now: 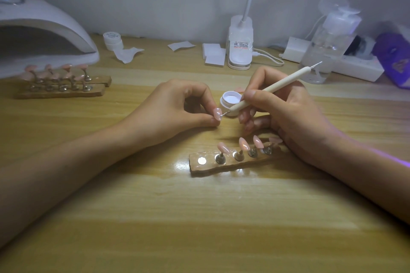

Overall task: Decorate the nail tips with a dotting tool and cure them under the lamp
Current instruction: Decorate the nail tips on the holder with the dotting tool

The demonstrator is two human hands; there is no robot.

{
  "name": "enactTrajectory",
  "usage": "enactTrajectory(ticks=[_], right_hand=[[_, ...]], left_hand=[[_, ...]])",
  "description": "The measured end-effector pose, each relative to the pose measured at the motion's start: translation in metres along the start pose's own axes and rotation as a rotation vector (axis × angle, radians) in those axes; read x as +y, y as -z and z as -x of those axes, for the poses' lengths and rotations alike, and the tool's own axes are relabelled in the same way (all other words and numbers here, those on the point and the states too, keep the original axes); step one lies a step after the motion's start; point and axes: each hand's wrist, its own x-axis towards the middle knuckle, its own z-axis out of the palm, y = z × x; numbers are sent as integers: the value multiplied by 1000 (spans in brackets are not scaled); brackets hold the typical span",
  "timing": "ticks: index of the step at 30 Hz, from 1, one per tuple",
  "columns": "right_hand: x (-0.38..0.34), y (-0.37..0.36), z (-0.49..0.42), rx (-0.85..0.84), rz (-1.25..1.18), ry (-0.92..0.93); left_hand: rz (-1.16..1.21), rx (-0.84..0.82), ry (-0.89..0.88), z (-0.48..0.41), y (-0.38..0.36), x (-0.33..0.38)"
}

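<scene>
I see the left hand point(177, 106) pinching one small pink plastic nail tip point(217, 113) between thumb and first finger. The right hand point(286, 113) grips the long white dotting tool point(266, 91) like a pencil. The two hands are close but do not touch each other. Only the thin metal end of the dotting tool reaches across, and it looks to touch the face of the nail tip.

The dotting tool lies slanted. Its working end points down and left at the nail tip, and its other end points up and right. The nail tip is just left of the right hand, so I think that hand needs only a tiny move to make a dot.

Room is tight here. A little round white open jar point(230, 101) stands just behind the tool's end. Just in front of the right hand lies a brown wooden strip point(221, 165) with four more pink tips on pegs point(244, 143). A big swing could knock them, I think.

The big white curved lamp point(44, 26) stands far back on the left, nearer the left hand. More wooden strips with pink tips point(62, 91) lie between that hand and the lamp, so I would go around them.
</scene>
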Motion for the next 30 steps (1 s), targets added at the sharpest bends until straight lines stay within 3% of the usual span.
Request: enactTrajectory(ticks=[30], right_hand=[[0,0,0,3,26,5]], left_hand=[[18,-18,15,1,2,-1]])
